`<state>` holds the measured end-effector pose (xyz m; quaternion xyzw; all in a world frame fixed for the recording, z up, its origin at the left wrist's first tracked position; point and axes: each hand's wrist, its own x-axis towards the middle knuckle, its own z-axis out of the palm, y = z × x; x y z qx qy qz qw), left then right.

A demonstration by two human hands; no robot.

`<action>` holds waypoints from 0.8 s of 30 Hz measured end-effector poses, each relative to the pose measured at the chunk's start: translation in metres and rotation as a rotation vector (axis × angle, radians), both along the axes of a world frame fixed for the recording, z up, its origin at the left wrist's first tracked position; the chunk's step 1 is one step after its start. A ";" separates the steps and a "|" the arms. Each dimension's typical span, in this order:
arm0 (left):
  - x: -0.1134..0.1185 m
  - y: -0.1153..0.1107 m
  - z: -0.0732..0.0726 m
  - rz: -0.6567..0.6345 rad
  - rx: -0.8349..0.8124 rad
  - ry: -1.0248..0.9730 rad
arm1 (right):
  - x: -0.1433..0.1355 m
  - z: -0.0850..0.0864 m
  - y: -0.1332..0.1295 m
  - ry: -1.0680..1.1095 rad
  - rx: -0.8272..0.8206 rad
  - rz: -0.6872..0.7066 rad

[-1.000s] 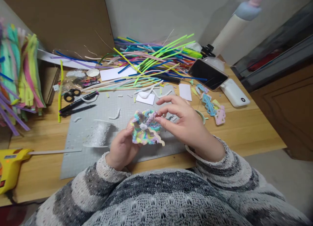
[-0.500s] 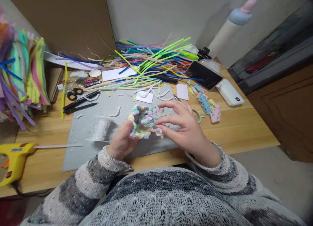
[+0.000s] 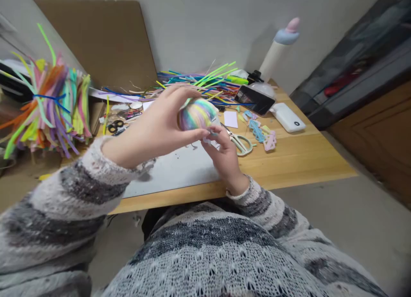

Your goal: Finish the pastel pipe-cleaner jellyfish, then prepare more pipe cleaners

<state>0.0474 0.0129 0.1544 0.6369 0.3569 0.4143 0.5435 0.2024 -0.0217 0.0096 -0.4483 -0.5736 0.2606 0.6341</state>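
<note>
A round pastel-striped fuzzy piece (image 3: 198, 114) is held up above the grey mat (image 3: 173, 168). My left hand (image 3: 154, 126) curves over its left and top sides, thumb along the lower edge. Against its lower right edge, my right hand (image 3: 224, 153) pinches a small pale part, mostly hidden by the fingers. Scissors with pale handles (image 3: 243, 146) lie just right of my right hand. Blue and pink zigzag pieces (image 3: 258, 132) rest farther right on the wooden table.
Loose fuzzy stems (image 3: 218, 76) are heaped at the back. A bundle of colourful stems (image 3: 48, 104) stands at left. A phone (image 3: 255, 99), a white device (image 3: 289, 118) and a white card (image 3: 230, 119) lie at right. A brown board (image 3: 99, 40) leans on the wall.
The piece has been raised and turned, its striped side now showing. My left hand has moved up over it, and my right hand has shifted to its lower edge. The view has swung left.
</note>
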 end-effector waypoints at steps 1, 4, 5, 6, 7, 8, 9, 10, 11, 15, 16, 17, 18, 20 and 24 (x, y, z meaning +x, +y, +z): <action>0.002 0.001 0.010 0.001 -0.010 -0.008 | -0.005 0.000 0.003 0.073 -0.005 0.002; 0.008 0.005 0.032 -0.062 0.173 0.157 | -0.018 0.005 0.011 0.232 -0.047 0.037; 0.009 0.006 0.038 -0.097 0.306 0.283 | -0.021 0.008 0.012 0.268 -0.056 0.050; 0.011 0.007 0.042 -0.127 0.445 0.426 | -0.024 0.011 0.013 0.298 -0.058 0.063; 0.013 0.007 0.047 -0.143 0.567 0.564 | -0.025 0.014 0.014 0.322 -0.054 0.078; 0.015 0.008 0.050 -0.145 0.652 0.679 | -0.027 0.016 0.013 0.340 -0.045 0.092; 0.018 0.008 0.054 -0.137 0.695 0.755 | -0.027 0.018 0.013 0.350 -0.036 0.102; 0.020 0.008 0.057 -0.127 0.697 0.790 | -0.028 0.020 0.012 0.352 -0.034 0.108; 0.023 0.007 0.060 -0.117 0.668 0.789 | -0.028 0.021 0.012 0.353 -0.038 0.108; 0.032 0.003 0.072 -0.071 0.513 0.740 | -0.025 0.026 0.014 0.420 -0.078 0.114; 0.033 0.002 0.075 -0.062 0.517 0.779 | -0.024 0.027 0.015 0.445 -0.084 0.122; 0.033 0.001 0.078 -0.058 0.536 0.832 | -0.023 0.029 0.016 0.470 -0.086 0.126; 0.033 0.001 0.080 -0.065 0.555 0.890 | -0.023 0.030 0.017 0.493 -0.090 0.123; 0.031 0.001 0.085 -0.080 0.576 0.961 | -0.022 0.034 0.018 0.517 -0.104 0.091; 0.026 0.003 0.090 -0.047 0.678 0.958 | -0.022 0.039 0.015 0.464 -0.093 0.025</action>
